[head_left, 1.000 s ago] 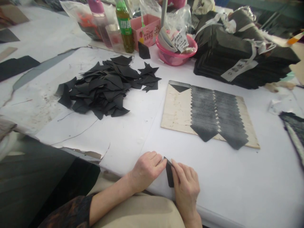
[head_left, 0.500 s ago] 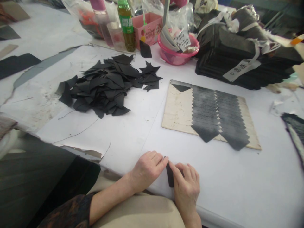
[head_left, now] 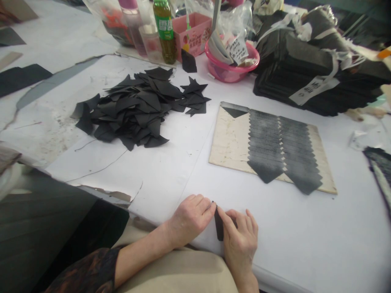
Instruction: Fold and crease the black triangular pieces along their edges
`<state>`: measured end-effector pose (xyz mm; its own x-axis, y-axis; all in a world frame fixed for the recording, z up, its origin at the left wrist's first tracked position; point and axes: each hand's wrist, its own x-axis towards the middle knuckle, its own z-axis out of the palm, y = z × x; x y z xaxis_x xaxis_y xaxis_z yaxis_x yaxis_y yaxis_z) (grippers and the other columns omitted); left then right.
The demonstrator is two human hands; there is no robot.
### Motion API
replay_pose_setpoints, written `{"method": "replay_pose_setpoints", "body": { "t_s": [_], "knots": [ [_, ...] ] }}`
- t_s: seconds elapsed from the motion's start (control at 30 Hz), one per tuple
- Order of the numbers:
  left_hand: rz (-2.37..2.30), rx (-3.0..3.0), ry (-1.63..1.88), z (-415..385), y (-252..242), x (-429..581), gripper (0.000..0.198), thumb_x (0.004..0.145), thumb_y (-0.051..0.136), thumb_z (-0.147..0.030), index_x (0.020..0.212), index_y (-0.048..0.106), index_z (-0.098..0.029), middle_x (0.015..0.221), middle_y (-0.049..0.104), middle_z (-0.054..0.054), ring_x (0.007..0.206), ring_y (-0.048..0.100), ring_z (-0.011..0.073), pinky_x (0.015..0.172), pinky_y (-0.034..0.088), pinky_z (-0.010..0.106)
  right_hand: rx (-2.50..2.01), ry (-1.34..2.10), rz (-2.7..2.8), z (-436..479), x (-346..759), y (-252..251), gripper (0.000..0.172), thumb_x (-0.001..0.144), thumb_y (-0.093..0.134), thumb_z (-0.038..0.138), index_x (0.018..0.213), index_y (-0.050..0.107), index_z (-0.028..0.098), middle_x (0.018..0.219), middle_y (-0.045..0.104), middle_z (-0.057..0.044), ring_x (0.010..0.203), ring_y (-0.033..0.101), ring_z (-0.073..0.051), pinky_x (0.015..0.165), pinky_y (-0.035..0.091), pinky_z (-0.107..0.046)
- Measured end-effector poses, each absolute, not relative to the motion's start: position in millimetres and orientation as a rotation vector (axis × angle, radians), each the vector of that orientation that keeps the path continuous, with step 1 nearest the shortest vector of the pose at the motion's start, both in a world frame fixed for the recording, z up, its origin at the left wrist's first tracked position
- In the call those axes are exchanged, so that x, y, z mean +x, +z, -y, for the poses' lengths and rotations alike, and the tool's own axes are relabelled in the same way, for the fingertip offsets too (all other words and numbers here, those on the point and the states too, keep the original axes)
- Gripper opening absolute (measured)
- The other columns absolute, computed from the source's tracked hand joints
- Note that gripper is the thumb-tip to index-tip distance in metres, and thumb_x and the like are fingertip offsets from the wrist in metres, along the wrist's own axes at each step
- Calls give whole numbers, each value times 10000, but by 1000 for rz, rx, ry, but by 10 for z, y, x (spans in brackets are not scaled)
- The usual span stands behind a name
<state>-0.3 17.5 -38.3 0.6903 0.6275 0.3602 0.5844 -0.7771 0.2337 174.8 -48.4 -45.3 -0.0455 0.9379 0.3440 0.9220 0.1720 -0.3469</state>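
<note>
From my end, via the head camera: white table (head_left: 186, 171), its near edge running past the person's lap. On the surface, toward the far edge at right, I see a tied stack (head_left: 284, 53) of black sheets. Nearer than the stack, a pale board (head_left: 229, 142) carries two rows of dark strips (head_left: 265, 140); their pointed ends overhang the board's near edge. Left of the board, a loose heap (head_left: 137, 106) of black cut pieces. Toward the far edge, between heap and stack: pink basin (head_left: 232, 74). At the near edge, left hand (head_left: 191, 215): fingers curled together, thumb and forefinger pinched on the far end of one black piece (head_left: 219, 228). Right hand (head_left: 241, 234): fingers closed on the same piece from the right, outer fingers slightly apart. The piece is between both hands, partly hidden; I cannot tell whether it touches the surface. At the board's far left corner, a small black triangle (head_left: 234, 112).
</note>
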Motion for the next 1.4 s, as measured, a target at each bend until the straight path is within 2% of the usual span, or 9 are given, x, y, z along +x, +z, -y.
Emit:
{"method": "replay_pose_setpoints", "body": {
  "t_s": [0.97, 1.4],
  "knots": [
    [-1013, 2832, 655, -186, -349, 29, 147, 948, 478, -95, 1019, 606, -99, 787, 546, 51, 711, 512, 190, 605, 436, 320, -1750, 44, 1981, 468, 1736, -445, 274, 951, 510, 127, 1085, 699, 274, 902, 634, -33, 853, 570, -164, 1070, 348, -532],
    [-1006, 2890, 546, -173, -379, 42, 138, 938, 482, -100, 1024, 589, -107, 829, 544, 56, 732, 520, 198, 606, 439, 328, -1716, -26, 1934, 457, 1712, -427, 268, 992, 468, 186, 1051, 719, 258, 864, 643, -35, 812, 588, -152, 1066, 354, -529]
  ]
}}
